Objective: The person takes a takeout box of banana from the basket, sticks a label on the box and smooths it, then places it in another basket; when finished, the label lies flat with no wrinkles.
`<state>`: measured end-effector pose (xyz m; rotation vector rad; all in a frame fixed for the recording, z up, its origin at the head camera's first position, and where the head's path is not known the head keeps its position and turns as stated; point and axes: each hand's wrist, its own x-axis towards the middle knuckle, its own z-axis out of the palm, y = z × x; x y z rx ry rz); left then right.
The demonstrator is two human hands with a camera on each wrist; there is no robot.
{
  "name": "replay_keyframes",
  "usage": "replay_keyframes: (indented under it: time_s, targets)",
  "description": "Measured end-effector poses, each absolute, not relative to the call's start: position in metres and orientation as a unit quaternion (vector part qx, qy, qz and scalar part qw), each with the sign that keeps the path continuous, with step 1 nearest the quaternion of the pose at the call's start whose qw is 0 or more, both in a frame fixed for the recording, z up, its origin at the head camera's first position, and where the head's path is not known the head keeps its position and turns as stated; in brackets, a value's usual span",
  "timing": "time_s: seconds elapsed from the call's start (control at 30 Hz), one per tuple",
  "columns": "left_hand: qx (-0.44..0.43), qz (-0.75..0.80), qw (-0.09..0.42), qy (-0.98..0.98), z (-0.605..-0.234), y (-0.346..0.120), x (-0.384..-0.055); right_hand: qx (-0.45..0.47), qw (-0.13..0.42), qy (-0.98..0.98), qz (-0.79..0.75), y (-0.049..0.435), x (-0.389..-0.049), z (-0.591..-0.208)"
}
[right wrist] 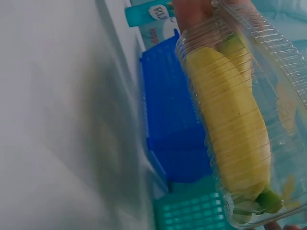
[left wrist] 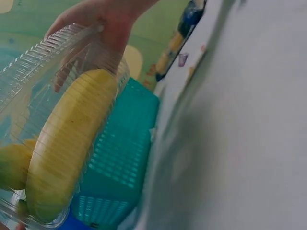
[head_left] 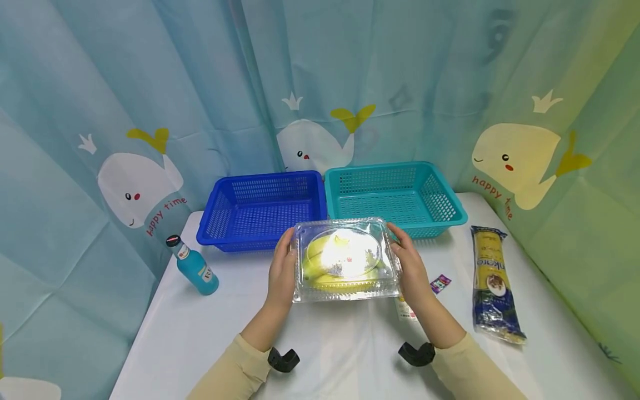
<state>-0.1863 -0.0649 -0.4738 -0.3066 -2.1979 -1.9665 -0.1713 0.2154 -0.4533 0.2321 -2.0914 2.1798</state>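
A clear plastic clamshell box (head_left: 345,260) with yellow bananas (left wrist: 62,134) inside is held a little above the white table (head_left: 350,344), just in front of the two baskets. My left hand (head_left: 282,272) grips its left side and my right hand (head_left: 411,266) grips its right side, thumbs on the lid. In the left wrist view the right hand's fingers (left wrist: 105,24) wrap the box's far edge. The right wrist view shows the bananas (right wrist: 230,129) through the ribbed wall and the left hand's fingers (right wrist: 192,14) at the top.
A blue basket (head_left: 215,222) and a teal basket (head_left: 450,214) stand side by side at the back, both empty. A blue bottle (head_left: 195,266) stands at the left. A long snack pack (head_left: 492,280) and a small purple packet (head_left: 440,283) lie at the right.
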Motion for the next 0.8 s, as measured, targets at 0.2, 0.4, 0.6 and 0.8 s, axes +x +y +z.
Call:
replay_keyframes:
  time_s: [0.2, 0.4, 0.6, 0.8]
  targets:
    - [-0.075, -0.675, 0.107, -0.726, -0.462, -0.056, -0.202, 0.054, 0.072, -0.682, 0.726, 0.221, -0.181, -0.439]
    - [-0.072, -0.668, 0.112, -0.732, -0.451, -0.044, -0.220, 0.014, 0.098, -0.700, 0.707, 0.229, -0.195, -0.430]
    - [-0.057, -0.656, 0.113, -0.744, -0.440, -0.032, -0.237, -0.047, 0.127, -0.693, 0.708, 0.236, -0.211, -0.419]
    - [-0.032, -0.652, 0.105, -0.750, -0.432, -0.018, -0.255, -0.097, 0.154, -0.686, 0.704, 0.246, -0.225, -0.412]
